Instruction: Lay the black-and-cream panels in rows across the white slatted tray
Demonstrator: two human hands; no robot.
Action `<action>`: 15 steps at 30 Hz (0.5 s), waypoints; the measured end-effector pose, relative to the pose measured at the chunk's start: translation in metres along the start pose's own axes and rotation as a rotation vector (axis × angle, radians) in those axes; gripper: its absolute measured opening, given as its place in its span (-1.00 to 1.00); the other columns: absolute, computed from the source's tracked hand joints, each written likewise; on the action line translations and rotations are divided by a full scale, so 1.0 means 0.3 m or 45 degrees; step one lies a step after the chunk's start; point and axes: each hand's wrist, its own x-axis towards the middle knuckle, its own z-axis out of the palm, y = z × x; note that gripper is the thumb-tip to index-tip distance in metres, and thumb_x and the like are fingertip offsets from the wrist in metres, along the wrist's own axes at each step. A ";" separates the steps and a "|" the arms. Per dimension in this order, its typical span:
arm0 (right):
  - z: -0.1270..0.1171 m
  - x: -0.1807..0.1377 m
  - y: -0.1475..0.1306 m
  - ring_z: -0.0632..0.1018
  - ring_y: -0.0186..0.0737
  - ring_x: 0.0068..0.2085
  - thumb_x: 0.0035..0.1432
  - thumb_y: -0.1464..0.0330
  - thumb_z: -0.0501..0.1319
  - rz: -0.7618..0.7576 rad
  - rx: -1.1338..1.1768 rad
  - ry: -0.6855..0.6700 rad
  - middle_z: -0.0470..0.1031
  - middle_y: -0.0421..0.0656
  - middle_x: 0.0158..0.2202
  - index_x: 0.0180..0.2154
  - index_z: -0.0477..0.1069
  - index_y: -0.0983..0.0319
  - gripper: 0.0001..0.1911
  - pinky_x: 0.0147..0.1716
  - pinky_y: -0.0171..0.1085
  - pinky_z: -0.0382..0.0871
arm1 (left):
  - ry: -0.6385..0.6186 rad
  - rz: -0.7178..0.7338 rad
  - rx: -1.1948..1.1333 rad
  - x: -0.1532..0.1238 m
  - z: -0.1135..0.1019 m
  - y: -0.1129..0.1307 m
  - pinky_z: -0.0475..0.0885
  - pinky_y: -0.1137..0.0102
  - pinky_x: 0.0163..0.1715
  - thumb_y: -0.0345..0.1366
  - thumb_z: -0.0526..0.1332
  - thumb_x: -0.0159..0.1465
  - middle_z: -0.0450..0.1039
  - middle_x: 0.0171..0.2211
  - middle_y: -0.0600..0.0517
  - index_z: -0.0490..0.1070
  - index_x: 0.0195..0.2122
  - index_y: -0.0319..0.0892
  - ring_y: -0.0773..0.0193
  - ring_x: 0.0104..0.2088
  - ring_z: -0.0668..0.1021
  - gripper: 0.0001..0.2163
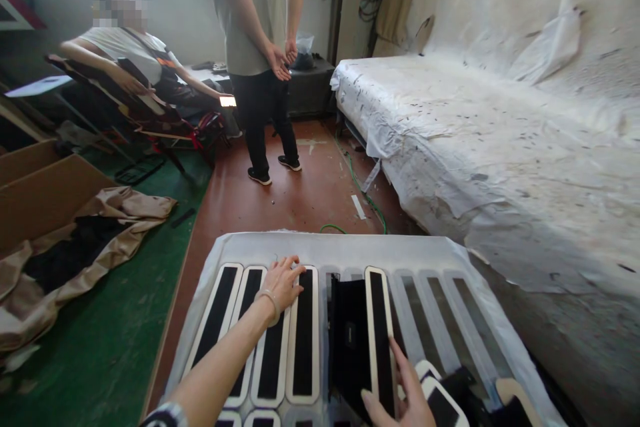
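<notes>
A grey slotted tray (345, 247) lies in front of me with long cream-edged black strips (303, 333) set in its grooves. My left hand (281, 282) rests flat on the top ends of the strips at the left, fingers spread. My right hand (403, 392) is at the bottom edge, thumb and fingers around the lower end of one raised strip (379, 333) that stands beside a black pouch-like piece (350, 340). More loose strips (440, 400) lie by my right wrist.
A paint-spattered, plastic-covered bench (475, 140) runs along the right. One person stands ahead on the red floor (260, 67); another sits in a chair at the left (135, 73). A cardboard box (45, 193) and crumpled fabric (90, 240) lie on the green floor at the left.
</notes>
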 end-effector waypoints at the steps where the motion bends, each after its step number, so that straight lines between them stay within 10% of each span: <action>1: 0.016 0.008 -0.010 0.30 0.15 0.18 -0.04 0.07 0.26 -0.095 -0.098 0.023 0.24 0.03 0.17 0.19 0.14 0.23 -0.20 0.18 0.00 0.19 | 0.012 0.032 -0.003 -0.011 0.001 0.005 0.17 0.10 0.09 -0.36 0.24 0.13 0.21 0.15 0.00 0.39 -0.05 0.02 -0.01 0.09 0.32 -0.67; 6: 0.061 0.033 -0.041 0.27 0.19 0.19 0.00 0.20 0.19 -0.256 -0.494 0.108 0.22 -0.01 0.16 0.21 0.16 0.22 -0.28 0.23 0.08 0.04 | -0.042 0.278 -0.065 -0.060 0.026 0.036 0.22 0.25 0.06 -0.57 0.08 0.12 0.37 0.05 0.06 0.43 -0.13 0.00 0.15 0.06 0.35 -0.62; 15: 0.194 0.032 0.022 0.30 0.12 0.17 0.08 0.23 0.09 -0.261 -0.884 0.064 0.14 0.08 0.17 0.25 0.03 0.33 -0.27 0.13 0.02 0.25 | 0.007 0.382 -0.208 -0.175 0.104 0.074 0.13 0.16 0.21 -0.27 0.26 0.16 0.32 0.12 0.00 0.33 0.05 -0.09 0.08 0.16 0.28 -0.60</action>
